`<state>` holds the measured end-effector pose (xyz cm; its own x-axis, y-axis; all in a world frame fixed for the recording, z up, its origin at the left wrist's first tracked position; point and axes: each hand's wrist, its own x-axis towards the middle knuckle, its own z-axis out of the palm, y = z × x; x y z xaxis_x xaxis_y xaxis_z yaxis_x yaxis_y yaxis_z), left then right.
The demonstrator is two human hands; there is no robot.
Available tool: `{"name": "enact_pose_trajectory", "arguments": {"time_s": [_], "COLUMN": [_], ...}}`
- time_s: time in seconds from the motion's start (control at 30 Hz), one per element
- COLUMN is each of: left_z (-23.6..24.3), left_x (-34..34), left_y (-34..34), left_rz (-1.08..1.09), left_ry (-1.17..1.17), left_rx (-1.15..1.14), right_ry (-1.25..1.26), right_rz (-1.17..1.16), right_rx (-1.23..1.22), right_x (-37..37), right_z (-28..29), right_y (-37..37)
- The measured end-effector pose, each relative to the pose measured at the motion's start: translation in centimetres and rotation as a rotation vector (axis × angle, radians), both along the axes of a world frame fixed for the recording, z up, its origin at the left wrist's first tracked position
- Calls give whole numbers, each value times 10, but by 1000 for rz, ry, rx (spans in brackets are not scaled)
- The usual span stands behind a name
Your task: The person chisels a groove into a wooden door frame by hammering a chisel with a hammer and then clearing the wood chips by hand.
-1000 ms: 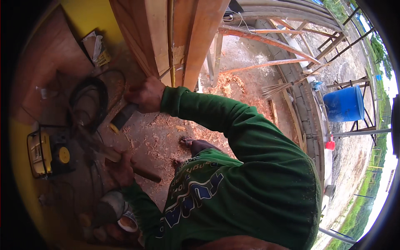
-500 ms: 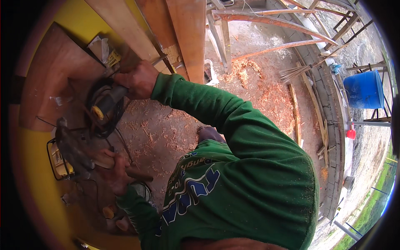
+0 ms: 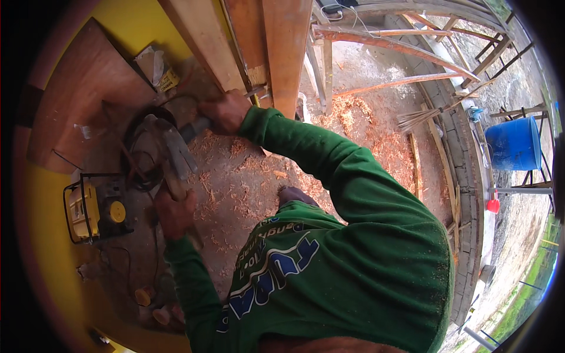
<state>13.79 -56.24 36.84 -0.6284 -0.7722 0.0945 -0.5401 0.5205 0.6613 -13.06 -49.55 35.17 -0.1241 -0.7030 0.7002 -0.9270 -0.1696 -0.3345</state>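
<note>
Fingers of the left hand [image 3: 175, 213] gripped a hammer [image 3: 176, 152]; the right hand [image 3: 226, 112] clasped a dark-handled tool [image 3: 196, 127] near the lower edge of the boards [image 3: 288, 53]. Behind the hammer, coiled cable [image 3: 163, 113] cluttered the floor [image 3: 220, 156].

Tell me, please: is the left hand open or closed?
Closed. The left hand wraps around the hammer handle, which shows on both sides of the hand.

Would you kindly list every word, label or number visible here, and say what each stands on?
Green shirt: large blue, pale-edged letters, with smaller pale lettering beside them; readable in part, wording not copied here.
Yellow label, by the yellow wall: dark print, partly readable, also not copied; the rest is too small.
Hammer and chisel: no lettering I can make out.
</note>
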Motion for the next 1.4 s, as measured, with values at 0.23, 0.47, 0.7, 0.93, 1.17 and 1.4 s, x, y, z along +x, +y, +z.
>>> {"name": "enact_pose_trajectory", "arguments": {"time_s": [0.23,0.47,0.7,0.93,1.17,1.4], "left_z": [12,0,-16,-76,-74,-82], "left_x": [12,23,8,-14,-18,22], "left_y": [36,40,52,42,31,43], "left_rz": [-17,175,295,186,136,255], "left_ry": [201,102,534,598,529,651], "left_rx": [47,170,542,604,648,688], "right_ry": [134,175,230,311,341,269], "right_rz": [162,172,152,115,79,202], "right_rx": [77,153,137,218,247,202], "right_x": [8,6,5,1,1,34], "right_z": [7,1,2,-10,-16,-24], "right_y": [12,-1,-8,-12,-21,-19]}}
